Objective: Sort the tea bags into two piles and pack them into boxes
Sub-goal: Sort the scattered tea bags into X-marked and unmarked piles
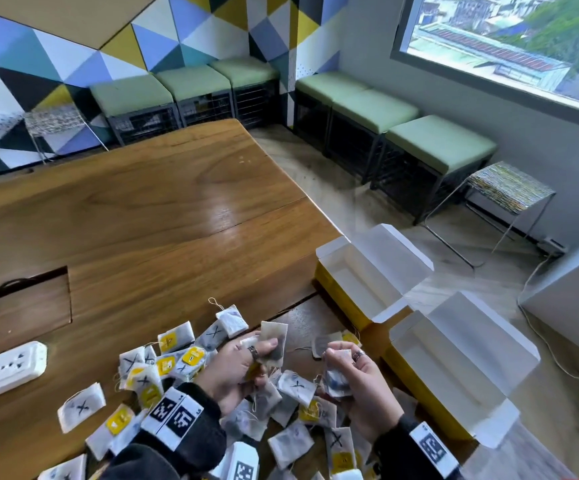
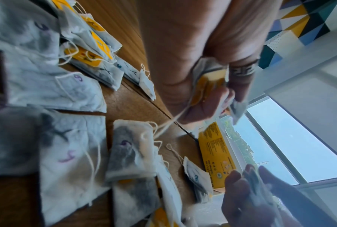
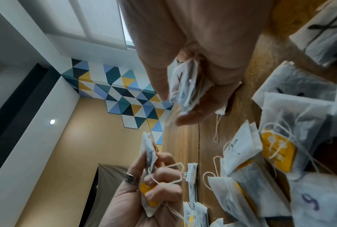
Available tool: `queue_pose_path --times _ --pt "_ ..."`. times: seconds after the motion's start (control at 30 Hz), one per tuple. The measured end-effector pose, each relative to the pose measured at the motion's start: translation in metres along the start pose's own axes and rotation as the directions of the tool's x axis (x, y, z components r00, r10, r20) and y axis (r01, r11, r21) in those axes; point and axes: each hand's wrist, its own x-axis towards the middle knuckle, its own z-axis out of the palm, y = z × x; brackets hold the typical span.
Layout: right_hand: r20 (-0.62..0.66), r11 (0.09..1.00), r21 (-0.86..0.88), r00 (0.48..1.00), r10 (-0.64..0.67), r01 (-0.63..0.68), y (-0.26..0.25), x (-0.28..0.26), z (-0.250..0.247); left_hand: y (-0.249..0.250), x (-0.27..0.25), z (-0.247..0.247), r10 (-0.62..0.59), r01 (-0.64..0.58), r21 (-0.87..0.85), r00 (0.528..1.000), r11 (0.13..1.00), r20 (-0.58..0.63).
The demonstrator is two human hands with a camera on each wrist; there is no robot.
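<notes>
Several tea bags point(image 1: 163, 368) lie loose on the wooden table point(image 1: 163, 216), some marked with a black X, some with a purple curl, some showing yellow tags. My left hand point(image 1: 264, 348) pinches one tea bag point(image 1: 275, 339) upright, its yellow tag point(image 2: 210, 81) pressed in the fingers. My right hand point(image 1: 345, 367) grips a small stack of tea bags point(image 3: 185, 86), an X showing on the outer one. Two yellow boxes stand with flaps open at the table's right edge, one farther point(image 1: 336, 292), one nearer point(image 1: 419, 389).
A white power strip point(image 1: 4, 368) lies at the left. A rectangular cable hatch point(image 1: 21, 306) is cut into the table behind it. The table edge runs just past the boxes. Green stools point(image 1: 440, 143) line the walls.
</notes>
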Motion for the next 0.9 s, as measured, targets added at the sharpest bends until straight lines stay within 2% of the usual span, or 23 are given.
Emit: queue_pose_path --times 0.1,0.17,0.23,0.33,0.47,0.57,0.67,0.77,0.83,0.9 --pt "-0.036 0.991 -0.13 0.999 -0.035 0.03 0.002 0.001 0.0 -0.006 -0.001 -0.007 0.012 -0.012 0.014 0.999 1.0 -0.052" --pt "-0.083 0.978 -0.205 0.994 -0.064 0.046 0.0 0.003 -0.003 -0.007 -0.004 -0.008 -0.009 0.009 0.006 0.999 1.0 -0.032" --pt "-0.109 0.983 -0.184 0.993 -0.05 0.029 -0.005 0.004 -0.005 -0.007 -0.007 -0.007 -0.017 0.017 0.009 1.0 1.0 -0.013" --pt "-0.112 0.997 -0.026 0.992 0.064 -0.067 -0.014 0.003 -0.006 -0.009 -0.008 -0.005 -0.018 0.018 0.04 1.0 0.999 -0.003" --pt "-0.02 0.981 0.128 0.988 0.151 -0.147 -0.017 -0.001 -0.006 -0.013 -0.01 -0.002 -0.033 0.033 0.015 0.999 0.999 0.004" --pt "0.063 0.978 0.092 0.981 0.183 -0.189 -0.013 -0.005 -0.001 -0.014 -0.013 0.01 -0.013 0.012 0.057 0.999 0.998 0.033" --pt "0.173 0.987 0.004 0.972 0.157 -0.16 -0.007 -0.01 0.007 -0.015 -0.016 0.021 -0.007 -0.001 0.093 0.996 0.996 0.093" --pt "0.202 0.996 -0.04 0.976 0.081 -0.074 -0.001 -0.011 0.012 -0.013 -0.019 0.023 -0.096 0.113 -0.059 0.968 0.992 0.231" --pt "0.119 0.999 -0.032 0.993 0.02 -0.017 0.0 -0.009 0.014 -0.011 -0.022 0.017 -0.123 0.192 -0.207 0.945 0.959 0.303" --pt "0.028 0.996 -0.071 0.998 -0.054 0.056 -0.002 -0.008 0.012 -0.009 -0.026 0.011 -0.104 0.202 -0.286 0.94 0.937 0.325"
